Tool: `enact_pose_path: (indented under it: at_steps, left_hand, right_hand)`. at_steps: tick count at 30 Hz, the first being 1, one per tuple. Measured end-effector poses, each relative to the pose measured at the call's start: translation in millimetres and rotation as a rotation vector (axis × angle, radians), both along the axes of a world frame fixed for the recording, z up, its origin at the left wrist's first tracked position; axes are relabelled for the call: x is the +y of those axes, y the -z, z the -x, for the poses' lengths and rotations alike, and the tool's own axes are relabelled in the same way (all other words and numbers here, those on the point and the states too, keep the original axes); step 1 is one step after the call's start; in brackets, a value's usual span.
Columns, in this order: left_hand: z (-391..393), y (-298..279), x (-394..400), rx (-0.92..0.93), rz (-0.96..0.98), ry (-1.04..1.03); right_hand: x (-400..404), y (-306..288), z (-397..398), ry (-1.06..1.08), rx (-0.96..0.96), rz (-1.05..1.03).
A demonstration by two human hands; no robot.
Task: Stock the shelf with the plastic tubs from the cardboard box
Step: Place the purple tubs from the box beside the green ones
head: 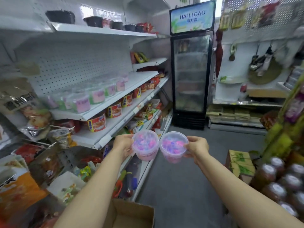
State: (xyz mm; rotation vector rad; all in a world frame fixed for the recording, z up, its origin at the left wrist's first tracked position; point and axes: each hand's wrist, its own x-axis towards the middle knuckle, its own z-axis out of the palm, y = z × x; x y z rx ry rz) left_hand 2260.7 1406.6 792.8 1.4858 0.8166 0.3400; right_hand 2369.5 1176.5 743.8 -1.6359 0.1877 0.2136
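Note:
My left hand (123,144) grips a clear plastic tub (145,145) of pink and blue pieces by its side. My right hand (196,147) grips a second, like tub (174,148). Both tubs are held side by side, almost touching, above the aisle floor in front of me. The cardboard box (131,214) stands open at the bottom centre, below my forearms. On the left, the white middle shelf (105,107) carries a row of several pink and green tubs (97,94), with bare shelf toward its right end.
Red noodle cups (97,123) line the shelf under the tubs, snack bags fill the lower left. A glass-door fridge (191,76) closes the aisle's far end. Dark jars (283,183) and a printed carton (240,165) stand at the right. Grey floor runs between.

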Motion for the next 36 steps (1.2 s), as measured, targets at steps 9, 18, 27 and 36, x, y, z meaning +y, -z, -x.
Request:
enact_pose_path:
  at_steps: [9, 18, 27, 36]
  left_hand:
    - [-87.7, -5.8, 16.9, -0.126, 0.023, 0.037]
    - [-204.3, -8.6, 76.3, -0.223, -0.009, 0.097]
    - [-305.7, -24.5, 126.8, -0.257, -0.058, 0.082]
    - [-410.0, -27.4, 153.2, -0.265, -0.087, 0.072]
  right_hand:
    - [10.5, -22.9, -85.4, 0.054, -0.187, 0.067]
    - [62.8, -48.6, -199.8, 0.079, -0.292, 0.131]
    - [109.1, -66.7, -295.9, 0.063, -0.329, 0.135]
    - [140.3, -73.2, -404.3, 0.037, -0.358, 0.048]
